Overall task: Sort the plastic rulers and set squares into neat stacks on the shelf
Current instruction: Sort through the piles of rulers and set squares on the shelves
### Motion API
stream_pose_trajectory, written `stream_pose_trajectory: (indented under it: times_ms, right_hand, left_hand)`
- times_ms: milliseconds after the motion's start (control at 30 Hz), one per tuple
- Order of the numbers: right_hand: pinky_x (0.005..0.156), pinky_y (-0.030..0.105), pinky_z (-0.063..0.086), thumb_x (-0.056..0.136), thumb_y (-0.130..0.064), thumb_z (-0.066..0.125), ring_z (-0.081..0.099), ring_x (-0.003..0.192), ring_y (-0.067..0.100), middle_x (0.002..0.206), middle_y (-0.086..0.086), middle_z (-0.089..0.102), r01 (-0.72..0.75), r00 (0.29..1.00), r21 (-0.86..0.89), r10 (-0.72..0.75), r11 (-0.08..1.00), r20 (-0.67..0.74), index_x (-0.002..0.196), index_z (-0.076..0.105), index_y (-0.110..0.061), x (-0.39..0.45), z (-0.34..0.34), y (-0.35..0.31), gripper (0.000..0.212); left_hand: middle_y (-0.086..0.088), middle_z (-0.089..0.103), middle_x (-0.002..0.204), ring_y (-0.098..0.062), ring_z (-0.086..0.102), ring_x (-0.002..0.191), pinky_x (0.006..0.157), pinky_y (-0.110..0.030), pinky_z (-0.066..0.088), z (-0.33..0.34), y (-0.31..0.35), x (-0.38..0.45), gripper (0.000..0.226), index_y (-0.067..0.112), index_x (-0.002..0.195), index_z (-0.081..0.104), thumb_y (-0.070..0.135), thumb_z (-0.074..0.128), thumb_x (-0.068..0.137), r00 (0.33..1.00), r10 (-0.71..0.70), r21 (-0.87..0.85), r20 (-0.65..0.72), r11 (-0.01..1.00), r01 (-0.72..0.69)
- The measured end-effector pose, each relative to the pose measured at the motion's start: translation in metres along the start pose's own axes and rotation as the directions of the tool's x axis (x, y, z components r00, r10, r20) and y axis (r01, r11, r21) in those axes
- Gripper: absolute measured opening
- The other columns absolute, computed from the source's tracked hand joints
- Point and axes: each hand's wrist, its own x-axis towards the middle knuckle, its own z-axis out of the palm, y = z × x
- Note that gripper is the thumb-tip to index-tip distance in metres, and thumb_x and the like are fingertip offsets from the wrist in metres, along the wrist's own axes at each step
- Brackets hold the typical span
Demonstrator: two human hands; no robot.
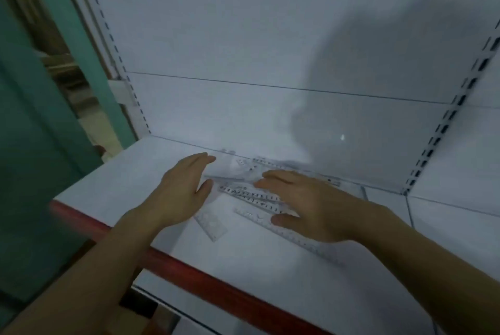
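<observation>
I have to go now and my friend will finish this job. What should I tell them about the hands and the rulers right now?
Left hand: open, fingers straight, at the left edge of the pile.
Right hand: open, fingers spread over the pile's right side; whether it presses down is unclear.
The clear rulers lie criss-crossed in a loose heap on the white shelf, with a long ruler angled toward the front and a small piece near the left wrist. Set squares are hard to tell apart in the blur.
Done: no neat stack shows yet.
Left: sort by kind and stack everything.
</observation>
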Motion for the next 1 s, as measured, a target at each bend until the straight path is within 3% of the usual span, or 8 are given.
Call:
stream_pose_trajectory:
  times_ms: [167,333,433,533,600,667,833,1000]
  right_hand:
    - [0.116,0.036,0.033,0.101,-0.043,0.054,0.033,0.143,0.015,0.161,-0.008,0.027,-0.212,0.973,0.058,0.216,0.976,-0.081,0.156,0.025,-0.032,0.022,-0.013,-0.006,0.063]
    - [0.112,0.034,0.038,0.101,-0.043,0.054,0.042,0.137,0.017,0.155,-0.006,0.036,-0.455,0.877,0.075,0.461,0.887,-0.136,0.155,0.029,-0.031,0.032,0.004,-0.002,0.061]
    - [0.108,0.037,0.043,0.099,-0.030,0.058,0.048,0.131,0.022,0.149,-0.001,0.044,-0.570,0.790,0.119,0.582,0.813,-0.194,0.152,0.037,-0.025,0.043,0.016,-0.001,0.057]
    - [0.107,0.046,0.045,0.091,-0.013,0.055,0.046,0.131,0.031,0.149,0.004,0.045,-0.661,0.712,0.108,0.666,0.743,-0.222,0.151,0.037,-0.022,0.055,0.027,0.001,0.064]
    - [0.109,0.054,0.041,0.089,-0.014,0.053,0.038,0.137,0.034,0.151,0.002,0.041,-0.739,0.641,0.087,0.738,0.668,-0.213,0.151,0.033,-0.028,0.059,0.035,0.000,0.067]
    - [0.109,0.059,0.037,0.090,-0.020,0.052,0.034,0.139,0.036,0.153,0.000,0.036,-0.800,0.577,0.058,0.793,0.597,-0.197,0.151,0.028,-0.033,0.060,0.043,-0.001,0.067]
    - [0.104,0.054,0.042,0.093,-0.021,0.052,0.041,0.133,0.032,0.150,0.000,0.044,-0.795,0.585,0.017,0.773,0.607,-0.247,0.153,0.028,-0.031,0.061,0.050,0.000,0.065]
    - [0.090,0.052,0.051,0.090,-0.011,0.061,0.055,0.116,0.032,0.132,-0.001,0.064,-0.705,0.644,0.022,0.652,0.709,-0.401,0.134,0.060,-0.024,0.053,0.061,0.012,0.047]
  left_hand:
    - [0.008,0.036,0.154,-0.010,0.030,0.143,0.121,-0.035,0.024,0.004,-0.002,0.066,0.062,0.025,0.150,0.035,0.032,0.044,0.090,0.957,0.271,-0.132,0.108,0.958,-0.256]
    - [0.015,0.040,0.148,-0.009,0.034,0.140,0.115,-0.036,0.022,0.022,-0.030,0.093,0.061,0.032,0.143,0.045,0.029,0.055,0.083,0.829,0.518,-0.156,0.211,0.855,-0.495]
    - [0.024,0.042,0.135,-0.006,0.041,0.128,0.101,-0.029,0.026,0.032,-0.040,0.102,0.056,0.038,0.138,0.046,0.037,0.058,0.083,0.812,0.545,-0.160,0.209,0.838,-0.521]
    - [0.017,0.052,0.125,-0.003,0.051,0.111,0.096,-0.023,0.040,0.038,-0.039,0.111,0.050,0.027,0.133,0.056,0.041,0.052,0.085,0.757,0.627,-0.242,0.184,0.775,-0.584]
    - [0.013,0.057,0.117,0.000,0.053,0.105,0.092,-0.012,0.039,0.044,-0.040,0.113,0.037,0.023,0.126,0.063,0.030,0.059,0.090,0.729,0.675,-0.303,0.114,0.722,-0.622]
    - [0.013,0.059,0.113,0.000,0.054,0.105,0.091,-0.011,0.039,0.050,-0.044,0.113,0.026,0.023,0.119,0.068,0.024,0.064,0.094,0.724,0.688,-0.316,0.056,0.700,-0.641]
    - [0.012,0.065,0.106,-0.004,0.057,0.098,0.088,-0.016,0.044,0.053,-0.051,0.119,0.018,0.021,0.112,0.071,0.018,0.066,0.094,0.729,0.684,-0.324,-0.033,0.683,-0.655]
    - [0.008,0.067,0.106,-0.010,0.059,0.098,0.088,-0.019,0.045,0.058,-0.046,0.112,0.021,0.017,0.115,0.068,0.012,0.064,0.095,0.738,0.670,-0.323,-0.086,0.682,-0.657]
